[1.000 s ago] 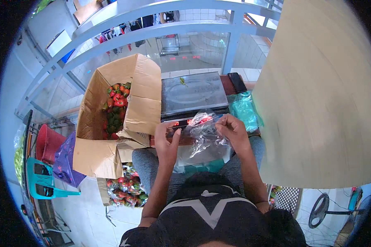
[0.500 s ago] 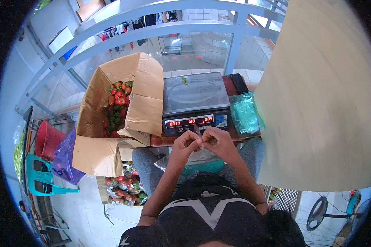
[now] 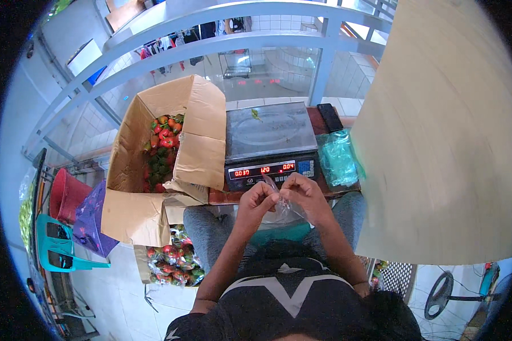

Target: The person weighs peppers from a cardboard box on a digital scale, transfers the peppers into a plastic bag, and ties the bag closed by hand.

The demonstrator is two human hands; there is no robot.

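Between my fingertips, just in front of the digital scale [image 3: 272, 136], is a thin clear plastic bag [image 3: 284, 215]. My left hand [image 3: 256, 206] pinches its edge with thumb and forefinger. Close beside it, my right hand [image 3: 308, 199] pinches the same bag. The bag hangs over my lap; I cannot make out anything inside it. On the scale's metal plate lies a small green leaf [image 3: 256, 115], and its red display is lit. An open cardboard box [image 3: 202, 133] of red and green peppers [image 3: 166, 136] stands left of the scale.
Right of the scale lie green plastic bags [image 3: 339, 160] and a black phone [image 3: 329, 117]. A tall pale panel [image 3: 438, 136] borders the right side. Bagged peppers [image 3: 175, 264] sit low at left, near a teal chair [image 3: 57, 243] and a red bin [image 3: 67, 196]. Railings [image 3: 233, 40] run behind.
My hands have moved slightly apart, the right one a little outward. More of the clear bag now shows stretched between and above my fingers.
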